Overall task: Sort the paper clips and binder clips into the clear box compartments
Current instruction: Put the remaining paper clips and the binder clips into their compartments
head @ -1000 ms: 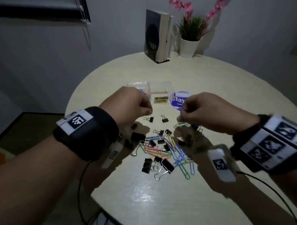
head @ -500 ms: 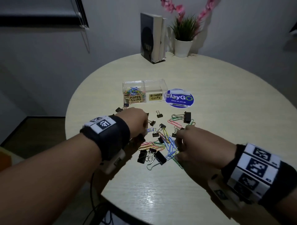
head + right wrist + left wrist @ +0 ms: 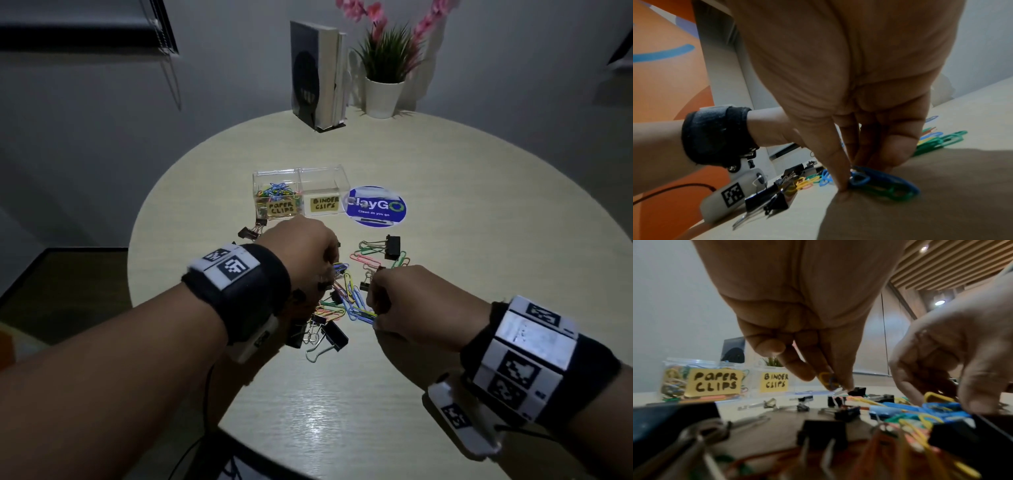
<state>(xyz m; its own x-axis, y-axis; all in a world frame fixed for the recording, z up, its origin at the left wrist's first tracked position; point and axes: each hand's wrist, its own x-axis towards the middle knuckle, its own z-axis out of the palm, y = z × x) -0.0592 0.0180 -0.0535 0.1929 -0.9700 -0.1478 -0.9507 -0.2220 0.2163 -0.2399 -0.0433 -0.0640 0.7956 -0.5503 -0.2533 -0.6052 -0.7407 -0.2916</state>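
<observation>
The clear box (image 3: 342,178) stands mid-table. Its left compartment, labelled PAPER CLIPS (image 3: 713,382), holds several coloured paper clips; I see nothing in the right one, labelled BINDER CLIPS (image 3: 324,204). A mixed pile of coloured paper clips (image 3: 346,298) and black binder clips (image 3: 334,334) lies in front of it. My left hand (image 3: 330,270) is down at the pile's left side and pinches a yellow and a blue paper clip (image 3: 828,381). My right hand (image 3: 373,308) is at the pile's right side, its fingertips pinching a blue paper clip (image 3: 859,177) against the table.
A round blue sticker (image 3: 375,205) lies right of the box. A large binder clip (image 3: 392,246) and loose paper clips (image 3: 366,260) lie behind the right hand; more binder clips (image 3: 248,233) lie left of the pile. Books (image 3: 317,72) and a potted plant (image 3: 383,92) stand at the far edge.
Both hands have dropped from in front of the box down onto the pile and closed their fingertips on paper clips.
</observation>
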